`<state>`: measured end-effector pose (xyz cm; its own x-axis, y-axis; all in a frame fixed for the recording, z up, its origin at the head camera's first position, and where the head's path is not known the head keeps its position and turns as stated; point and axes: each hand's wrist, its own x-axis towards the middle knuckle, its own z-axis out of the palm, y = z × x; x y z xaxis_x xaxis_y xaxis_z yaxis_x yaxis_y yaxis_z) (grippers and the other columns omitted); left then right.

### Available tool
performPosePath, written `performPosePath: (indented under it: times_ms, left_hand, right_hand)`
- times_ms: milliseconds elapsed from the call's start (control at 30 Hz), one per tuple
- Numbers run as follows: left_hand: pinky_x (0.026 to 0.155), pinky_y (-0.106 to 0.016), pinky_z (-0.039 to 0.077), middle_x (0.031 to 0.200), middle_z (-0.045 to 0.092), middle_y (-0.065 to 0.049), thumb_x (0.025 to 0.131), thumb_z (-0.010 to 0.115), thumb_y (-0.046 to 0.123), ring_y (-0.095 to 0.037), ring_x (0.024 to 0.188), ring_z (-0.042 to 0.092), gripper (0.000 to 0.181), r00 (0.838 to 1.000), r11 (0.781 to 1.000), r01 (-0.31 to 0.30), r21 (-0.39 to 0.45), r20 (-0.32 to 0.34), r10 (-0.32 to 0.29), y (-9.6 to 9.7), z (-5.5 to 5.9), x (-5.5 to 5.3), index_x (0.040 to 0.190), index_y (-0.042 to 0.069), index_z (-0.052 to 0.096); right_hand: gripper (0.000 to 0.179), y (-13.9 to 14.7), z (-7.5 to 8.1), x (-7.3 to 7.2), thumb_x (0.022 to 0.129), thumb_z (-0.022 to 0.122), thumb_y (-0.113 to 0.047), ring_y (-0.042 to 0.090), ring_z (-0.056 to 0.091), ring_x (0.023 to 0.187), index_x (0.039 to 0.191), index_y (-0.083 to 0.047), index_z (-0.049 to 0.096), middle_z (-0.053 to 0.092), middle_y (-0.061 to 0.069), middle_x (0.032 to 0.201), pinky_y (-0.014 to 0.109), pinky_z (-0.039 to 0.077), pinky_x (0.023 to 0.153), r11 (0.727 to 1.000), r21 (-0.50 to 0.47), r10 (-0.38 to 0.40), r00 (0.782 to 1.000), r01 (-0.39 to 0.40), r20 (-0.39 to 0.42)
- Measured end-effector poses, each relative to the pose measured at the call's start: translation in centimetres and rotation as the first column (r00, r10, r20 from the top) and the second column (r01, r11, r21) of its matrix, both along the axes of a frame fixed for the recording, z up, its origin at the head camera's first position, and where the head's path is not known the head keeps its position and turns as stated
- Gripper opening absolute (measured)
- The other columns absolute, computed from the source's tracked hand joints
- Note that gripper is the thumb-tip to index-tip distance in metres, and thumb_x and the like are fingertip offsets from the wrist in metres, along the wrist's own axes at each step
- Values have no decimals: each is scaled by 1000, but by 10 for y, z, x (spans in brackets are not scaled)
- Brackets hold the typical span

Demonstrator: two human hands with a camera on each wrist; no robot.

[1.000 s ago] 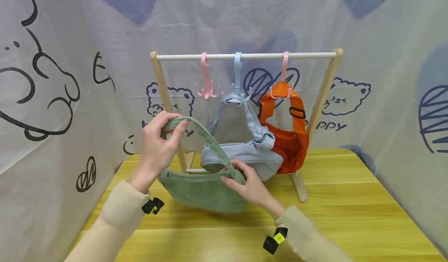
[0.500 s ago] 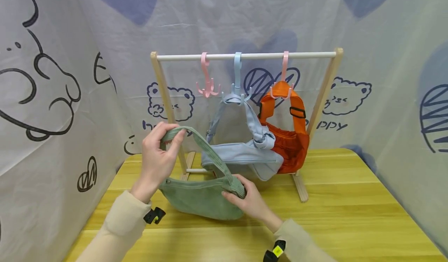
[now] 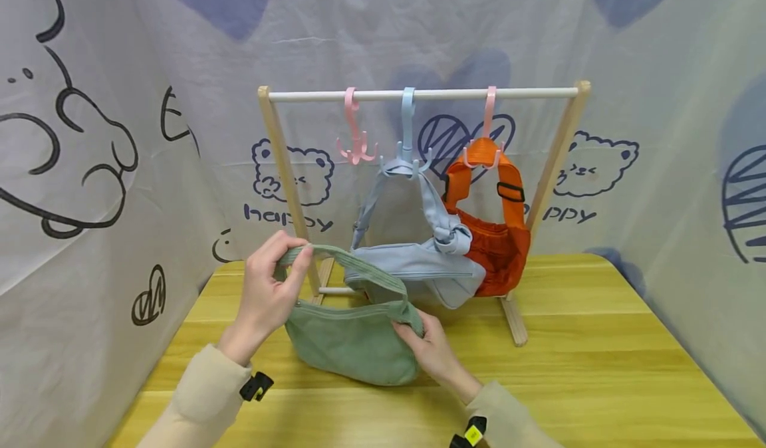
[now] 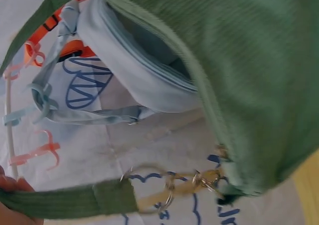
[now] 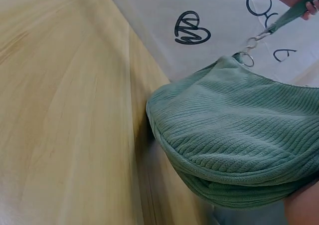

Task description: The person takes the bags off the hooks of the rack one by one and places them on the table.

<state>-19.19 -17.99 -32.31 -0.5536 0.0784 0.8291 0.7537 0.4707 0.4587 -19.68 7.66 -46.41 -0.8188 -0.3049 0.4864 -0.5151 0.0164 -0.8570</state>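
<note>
Over the last second the left hand (image 3: 267, 285) had come down in front of the wooden garment rack, and the green corduroy shoulder bag (image 3: 353, 343) had sunk lower with it. The left thumb and fingers pinched the bag's strap (image 3: 366, 272) near the top of its loop, whose arch had flattened as the hand dropped. The right hand (image 3: 435, 349), a little lower than before too, gripped the right end of the bag, its thumb on the front; the fingers behind were mostly hidden. As far as one could judge, the work had thus moved away from the hooks for the moment: the strap loop, held open, was well below the white rail (image 3: 449, 94). The bag was just over the tabletop (image 3: 574, 368); whether its base touched the wood could not be told. At the left end, metal rings and a clasp (image 4: 170, 183) joined strap to bag. Behind, nothing had visibly shifted: the pale blue bag (image 3: 419, 266) hung from the blue hook (image 3: 407, 122), the orange bag (image 3: 498, 252) from the right pink hook (image 3: 489, 114), and the left pink hook (image 3: 352, 121) hung beside them.
</note>
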Motion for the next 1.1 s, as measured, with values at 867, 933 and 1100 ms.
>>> performPosePath:
  times_ms: [867,933,1100]
  left_hand:
    - [87,-22,41,110,65,-16,95,60,3,-13,102,55,20,962,983,-177,-39,207,181,-47,-83,-9,114,-1,67]
    - [89,-24,42,118,63,-17,97,59,5,-21,107,54,27,950,983,-179,-47,250,185,-50,-91,-10,122,-1,64]
    - [97,-39,43,133,56,-17,103,55,16,-22,119,53,39,898,989,-137,-49,416,145,-52,-106,-12,140,5,52]
  right_hand:
    - [24,-2,0,1,100,54,-1,-1,64,103,121,7,63,69,29,113,23,54,91,1000,-28,3,1000,-4,-16]
    - [24,-2,0,1,100,55,-1,0,64,103,121,6,64,69,28,113,24,54,91,1000,-26,0,1000,-1,-24]
    - [23,-3,-1,1,100,55,0,1,64,104,120,5,65,70,27,112,24,54,91,1000,-19,-5,999,4,-52]
